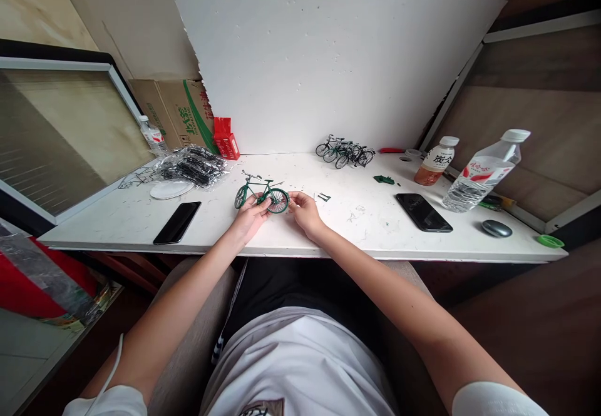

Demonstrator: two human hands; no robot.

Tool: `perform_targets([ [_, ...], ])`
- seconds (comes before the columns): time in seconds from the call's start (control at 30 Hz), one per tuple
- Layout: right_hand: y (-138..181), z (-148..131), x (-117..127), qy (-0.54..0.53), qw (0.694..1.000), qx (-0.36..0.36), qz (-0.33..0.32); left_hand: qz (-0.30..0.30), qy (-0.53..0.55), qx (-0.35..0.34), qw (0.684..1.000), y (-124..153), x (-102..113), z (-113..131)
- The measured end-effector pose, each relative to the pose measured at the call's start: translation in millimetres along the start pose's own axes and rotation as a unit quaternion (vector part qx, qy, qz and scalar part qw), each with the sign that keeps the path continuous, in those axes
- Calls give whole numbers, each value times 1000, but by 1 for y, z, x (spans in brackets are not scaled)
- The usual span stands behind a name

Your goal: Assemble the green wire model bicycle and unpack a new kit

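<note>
Pinching the lower frame of a green miniature bicycle [263, 184], the left hand [255, 213] steadies it from below, over the middle-left of the table [225, 238]. The right hand [305, 211] has its fingers curled and its tips drawn close at the rear wheel [278, 201]; whether they grip a tiny part, I cannot tell. Squeezing too hard there could bend the thin spokes or pop the wheel loose, and a slack left-hand hold might let the frame twist. The bicycle's long axis runs left to right, roughly along the table's front edge, with handlebars [252, 176] and front wheel [240, 196] pointing left; that wheel looks narrower, as if turned. Just beyond the right hand lie small dark green pieces [323, 197], which a careless sleeve or wrist could sweep away. Farther back stands a cluster of miniature bicycles [346, 152]; leftward sits a clear plastic bag [192, 166] of black parts.
</note>
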State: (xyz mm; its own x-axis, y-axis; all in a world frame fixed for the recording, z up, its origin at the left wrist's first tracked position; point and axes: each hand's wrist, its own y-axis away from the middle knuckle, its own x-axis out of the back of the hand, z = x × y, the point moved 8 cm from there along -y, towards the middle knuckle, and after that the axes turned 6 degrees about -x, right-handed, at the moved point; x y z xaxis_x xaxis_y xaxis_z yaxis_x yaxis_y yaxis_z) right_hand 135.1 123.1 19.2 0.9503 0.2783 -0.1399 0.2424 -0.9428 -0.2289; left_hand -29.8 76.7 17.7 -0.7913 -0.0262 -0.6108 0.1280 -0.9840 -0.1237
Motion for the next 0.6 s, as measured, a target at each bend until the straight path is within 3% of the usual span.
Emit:
perform_targets([
  [0.1,1,-2,-1,-40,999,-11,-8,-19,-13,2,1000,2,-4,1],
  [0.33,7,-17,0,-74,997,39,-6,-63,-51,-3,997,3,-10,1],
  [0.6,4,-10,-1,-100,995,-4,-9,-66,-49,7,997,1,-7,-3],
])
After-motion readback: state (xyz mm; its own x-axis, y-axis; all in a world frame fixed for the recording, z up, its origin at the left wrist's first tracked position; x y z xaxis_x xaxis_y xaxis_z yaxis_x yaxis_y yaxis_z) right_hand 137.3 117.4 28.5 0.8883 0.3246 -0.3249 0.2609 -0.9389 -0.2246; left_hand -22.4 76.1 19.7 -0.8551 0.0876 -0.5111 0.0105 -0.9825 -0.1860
